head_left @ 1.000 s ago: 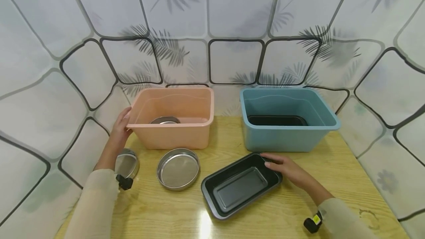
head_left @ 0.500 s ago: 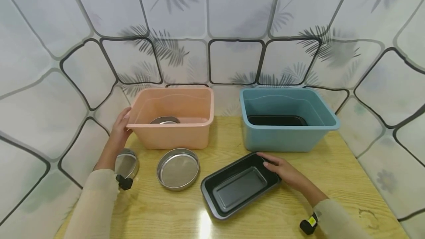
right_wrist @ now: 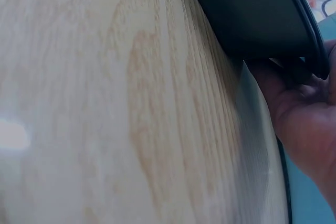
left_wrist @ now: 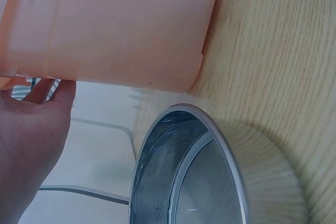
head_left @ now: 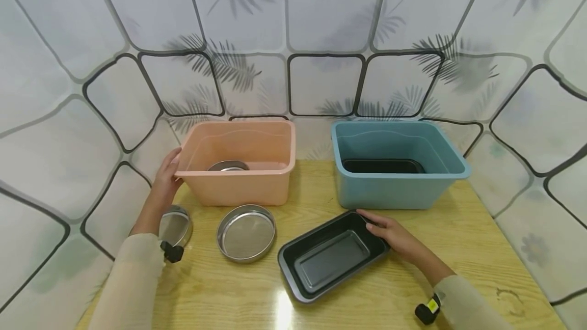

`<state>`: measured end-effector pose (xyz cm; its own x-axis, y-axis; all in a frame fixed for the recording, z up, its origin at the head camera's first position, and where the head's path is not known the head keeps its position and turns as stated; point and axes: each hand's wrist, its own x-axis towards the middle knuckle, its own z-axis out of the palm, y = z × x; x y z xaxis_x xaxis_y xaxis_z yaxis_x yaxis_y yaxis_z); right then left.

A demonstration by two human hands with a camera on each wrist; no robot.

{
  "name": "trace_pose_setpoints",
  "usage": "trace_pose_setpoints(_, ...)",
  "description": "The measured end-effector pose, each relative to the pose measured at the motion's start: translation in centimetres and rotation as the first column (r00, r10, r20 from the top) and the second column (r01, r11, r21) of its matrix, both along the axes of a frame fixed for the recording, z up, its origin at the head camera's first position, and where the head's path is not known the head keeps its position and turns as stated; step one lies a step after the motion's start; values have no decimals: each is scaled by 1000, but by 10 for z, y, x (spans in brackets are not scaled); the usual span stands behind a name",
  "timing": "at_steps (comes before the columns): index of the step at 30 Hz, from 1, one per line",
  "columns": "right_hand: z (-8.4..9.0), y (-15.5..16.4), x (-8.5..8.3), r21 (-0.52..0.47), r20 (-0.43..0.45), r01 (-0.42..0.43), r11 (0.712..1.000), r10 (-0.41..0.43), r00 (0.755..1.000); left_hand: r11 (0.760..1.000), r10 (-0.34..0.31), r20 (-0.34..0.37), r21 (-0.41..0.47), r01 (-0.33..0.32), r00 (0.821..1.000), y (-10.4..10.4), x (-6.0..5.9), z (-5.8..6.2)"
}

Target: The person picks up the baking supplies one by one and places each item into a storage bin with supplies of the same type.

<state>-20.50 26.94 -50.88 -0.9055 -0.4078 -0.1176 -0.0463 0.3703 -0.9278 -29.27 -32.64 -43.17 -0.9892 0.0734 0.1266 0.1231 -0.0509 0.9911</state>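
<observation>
My left hand holds the left rim of a pink plastic tub; in the left wrist view its fingers reach up under the lip. A round metal sieve lies inside this tub. My right hand grips the right end of a dark rectangular baking pan, thumb over the rim. Seen from the right wrist, other fingers go beneath the pan's lip and are partly hidden. The pan lies slanted on the table, in front of a blue tub.
Another sieve lies flat before the pink tub. A further sieve leans beside my left forearm, partly covered. Inside the blue tub is a dark pan. Patterned curtains enclose the wooden table at the back and sides.
My right hand and wrist have shifted slightly left along the pan's end, while the pan has barely moved. The left hand stays on the pink tub's rim.
</observation>
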Motion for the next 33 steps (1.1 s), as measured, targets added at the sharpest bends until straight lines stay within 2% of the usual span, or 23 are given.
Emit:
trace_pose_setpoints(6,2,2,4,-7,34,26,1000,-26,999,1000,12,8,25,-13,1000,0,0,0)
trace_pose_setpoints(15,6,5,13,-132,144,72,989,-53,988,1000,3,4,26,-3,1000,1,0,0)
trace_pose_setpoints(21,13,9,19,-191,147,81,978,-53,988,1000,5,13,31,-5,1000,0,0,0)
trace_pose_setpoints(27,25,14,24,-178,139,126,976,-102,985,1000,-5,7,18,5,1000,0,0,-1)
trace_pose_setpoints(33,48,20,24,-218,132,94,971,-66,989,999,-5,-4,37,5,1000,1,0,-2)
